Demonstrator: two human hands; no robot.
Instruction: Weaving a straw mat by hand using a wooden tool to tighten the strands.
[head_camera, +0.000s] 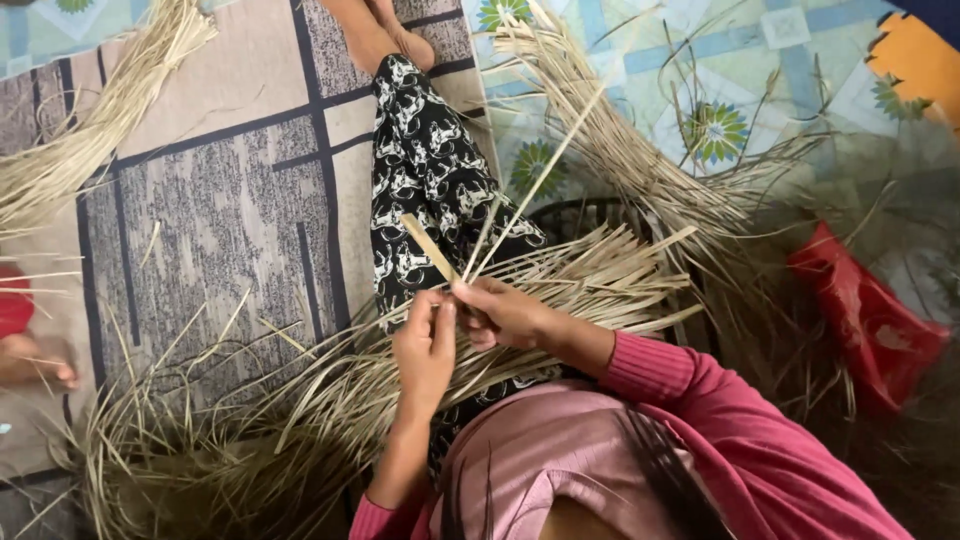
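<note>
We are sitting on a patterned floor mat (220, 190); our left hand (425, 345) and right hand (505, 312) are pinching straw strips (520, 200) at centre, a dark basket (585, 215) lying behind.

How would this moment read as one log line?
left hand: pinching dried leaf strips | right hand: pinching same strips | lap: loose strips | floor: patterned mat

the dried leaf strips (560, 275) are pale straw-tan. the trouser leg (420, 170) is black with a white figured print. the sleeve (720, 420) is deep pink, the shirt front (540, 440) a lighter dusty pink. the floor mat (220, 190) shows grey speckled and beige blocks edged in dark lines. the bag (865, 315) is red.
</note>
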